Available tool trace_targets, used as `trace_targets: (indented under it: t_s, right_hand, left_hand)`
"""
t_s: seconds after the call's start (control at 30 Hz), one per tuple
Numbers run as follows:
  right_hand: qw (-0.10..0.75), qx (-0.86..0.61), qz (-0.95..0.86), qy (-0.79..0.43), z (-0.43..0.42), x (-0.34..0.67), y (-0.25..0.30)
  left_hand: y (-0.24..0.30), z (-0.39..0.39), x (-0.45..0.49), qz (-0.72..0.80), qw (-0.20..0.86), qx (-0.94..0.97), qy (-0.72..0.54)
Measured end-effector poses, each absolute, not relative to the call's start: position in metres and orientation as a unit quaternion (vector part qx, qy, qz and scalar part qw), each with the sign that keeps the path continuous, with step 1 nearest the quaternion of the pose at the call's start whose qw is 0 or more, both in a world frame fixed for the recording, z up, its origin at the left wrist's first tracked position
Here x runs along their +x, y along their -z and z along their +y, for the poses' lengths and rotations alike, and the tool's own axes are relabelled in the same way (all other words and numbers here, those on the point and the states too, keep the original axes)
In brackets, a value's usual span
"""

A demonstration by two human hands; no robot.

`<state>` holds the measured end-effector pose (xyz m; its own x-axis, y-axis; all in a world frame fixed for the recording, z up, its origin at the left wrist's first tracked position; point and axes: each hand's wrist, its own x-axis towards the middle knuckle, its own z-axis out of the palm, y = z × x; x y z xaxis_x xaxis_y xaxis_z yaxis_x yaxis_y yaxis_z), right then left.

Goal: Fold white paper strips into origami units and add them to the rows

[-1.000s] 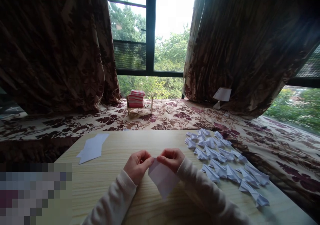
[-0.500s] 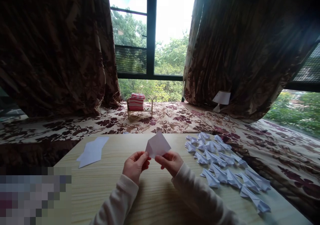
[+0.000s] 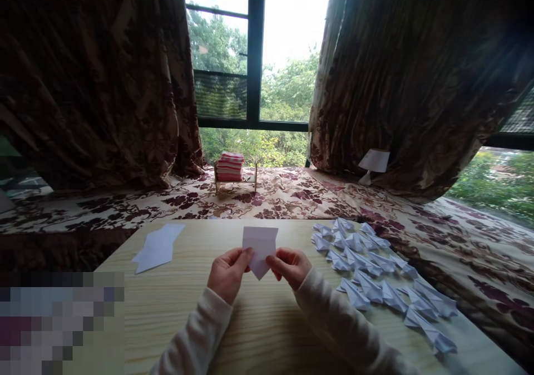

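Between my two hands I hold a small folded sheet of white paper [image 3: 260, 247], its top edge straight and its lower end pointed towards me. My left hand [image 3: 228, 272] pinches its left edge between thumb and fingers. On the right edge, my right hand [image 3: 292, 266] grips it the same way. To the right on the table lie several folded white paper planes [image 3: 359, 261] in loose rows. Over at the left rest a few flat white sheets of paper [image 3: 157, 248], overlapping one another.
The pale wooden table [image 3: 175, 314] meets a ledge covered in floral cloth [image 3: 287, 197]. On the ledge stand a small rack [image 3: 236, 183] with folded red-striped cloths [image 3: 230, 167] and a white lamp [image 3: 374, 161]. Dark patterned curtains [image 3: 95, 85] flank the window.
The folded paper has turned in my hands, so its point now faces down towards me and its straight edge lies at the top. The whole view has shifted slightly.
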<state>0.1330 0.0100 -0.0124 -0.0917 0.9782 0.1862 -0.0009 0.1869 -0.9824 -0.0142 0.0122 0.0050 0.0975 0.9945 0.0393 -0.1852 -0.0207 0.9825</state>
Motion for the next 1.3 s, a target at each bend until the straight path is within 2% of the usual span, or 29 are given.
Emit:
trace_targets:
  t_s: [0.07,0.2,0.27,0.4,0.57,0.87,1.07,1.3]
  right_hand:
    - [0.499,-0.446,-0.59,-0.451,0.008,0.137,0.007]
    - [0.529,-0.481,-0.64,-0.281,0.003,0.145,-0.009]
    - [0.525,-0.466,-0.671,-0.237,0.003,0.147,-0.012]
    - [0.505,-0.462,-0.685,-0.25,0.004,0.145,-0.004]
    - [0.531,-0.482,-0.653,-0.244,0.005,0.145,-0.001]
    - [0.492,-0.384,-0.78,-0.039,-0.003,0.147,-0.019]
    - [0.467,-0.353,-0.811,-0.003,-0.007,0.147,-0.021]
    - [0.463,-0.333,-0.821,0.022,-0.008,0.147,-0.022]
  left_hand:
    - [-0.005,0.013,-0.017,0.424,0.551,0.493,-0.523]
    - [-0.01,0.008,-0.018,0.423,0.541,0.572,-0.45]
    - [-0.012,0.005,-0.016,0.417,0.541,0.596,-0.422]
    - [-0.013,0.003,-0.014,0.391,0.573,0.592,-0.41]
    - [-0.008,0.006,-0.015,0.37,0.65,0.51,-0.426]
    - [-0.004,0.012,-0.016,0.401,0.649,0.477,-0.436]
    - [0.005,0.018,-0.018,0.408,0.654,0.463,-0.438]
    - [-0.009,0.011,-0.018,0.412,0.655,0.436,-0.46]
